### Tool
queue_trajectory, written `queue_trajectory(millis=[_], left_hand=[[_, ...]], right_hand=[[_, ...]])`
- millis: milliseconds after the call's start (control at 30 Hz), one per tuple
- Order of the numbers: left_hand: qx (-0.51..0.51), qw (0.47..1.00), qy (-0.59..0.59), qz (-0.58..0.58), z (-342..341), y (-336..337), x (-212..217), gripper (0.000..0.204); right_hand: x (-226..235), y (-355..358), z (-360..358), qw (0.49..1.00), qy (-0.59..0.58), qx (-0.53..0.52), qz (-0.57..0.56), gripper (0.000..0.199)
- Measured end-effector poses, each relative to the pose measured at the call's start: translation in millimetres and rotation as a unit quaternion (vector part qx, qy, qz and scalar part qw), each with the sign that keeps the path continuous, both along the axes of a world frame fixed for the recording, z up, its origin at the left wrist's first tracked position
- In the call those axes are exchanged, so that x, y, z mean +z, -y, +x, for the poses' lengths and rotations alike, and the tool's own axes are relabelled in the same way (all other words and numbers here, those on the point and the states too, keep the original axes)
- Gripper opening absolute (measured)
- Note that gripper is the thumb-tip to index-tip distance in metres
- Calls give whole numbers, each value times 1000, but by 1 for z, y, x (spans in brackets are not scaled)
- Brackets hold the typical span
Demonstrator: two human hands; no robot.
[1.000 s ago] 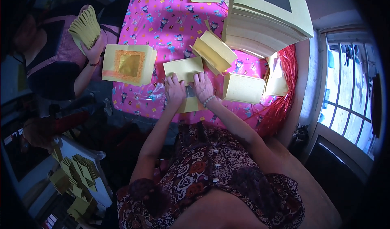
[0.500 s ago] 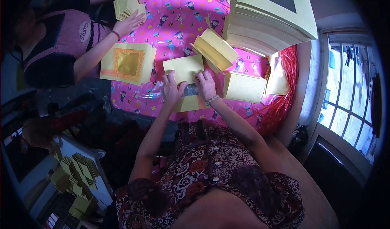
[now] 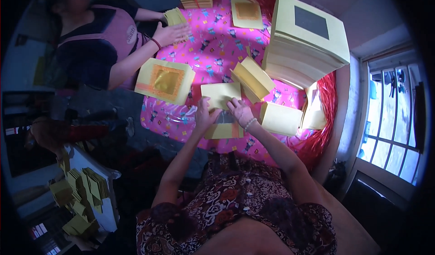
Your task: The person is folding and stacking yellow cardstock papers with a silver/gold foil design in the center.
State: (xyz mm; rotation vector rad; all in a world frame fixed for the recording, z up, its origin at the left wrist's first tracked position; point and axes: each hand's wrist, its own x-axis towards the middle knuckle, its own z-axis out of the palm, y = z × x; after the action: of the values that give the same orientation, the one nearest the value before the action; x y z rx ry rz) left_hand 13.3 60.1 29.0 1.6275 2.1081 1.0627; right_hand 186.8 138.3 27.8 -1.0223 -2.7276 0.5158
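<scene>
In front of me on the pink patterned tablecloth lies yellow paper, its far flap bent up toward me. My left hand is closed on the flap's left edge, thumb toward the middle. The flap's lower right corner is pinched by my right hand, which wears a bracelet. Between my wrists, a dark grey patch and a yellow strip with an orange band show on the paper's near part. Just beyond my right hand rests a folded yellow paper stack, partly open. Another yellow folded stack lies to its right.
A tall yellow paper pile stands at the back right, beside red plastic strands. To the left lies a stack with a gold square. Across the left corner, a co-worker's hand is at a yellow bundle.
The whole view has shifted, so the table appears lower and farther right. My hands keep hold of the paper flap. The co-worker's near hand now has its fingers stretched out beside the bundle.
</scene>
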Motion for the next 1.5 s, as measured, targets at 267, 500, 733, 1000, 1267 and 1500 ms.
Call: queue_trajectory(millis=[267,500,733,1000,1267,1500], left_hand=[[182,902,354,-167,16,41,-11,26],[275,677,683,-3,25,2,-50,37],[222,699,679,-21,51,32,-32,35],[105,700,702,-79,145,32,-12,34],[-96,843,473,-237,185,-32,-65,24],[-117,911,329,-219,172,-42,-125,17]], right_hand=[[16,9,4,980,15,122,158,23],[1,3,9,973,7,106,203,23],[8,26,52,976,-199,-73,46,51],[-16,55,145,750,-455,-324,-355,55],[-83,11,239,791,-428,-364,-243,48],[-78,8,226,849,-254,-419,-201,46]])
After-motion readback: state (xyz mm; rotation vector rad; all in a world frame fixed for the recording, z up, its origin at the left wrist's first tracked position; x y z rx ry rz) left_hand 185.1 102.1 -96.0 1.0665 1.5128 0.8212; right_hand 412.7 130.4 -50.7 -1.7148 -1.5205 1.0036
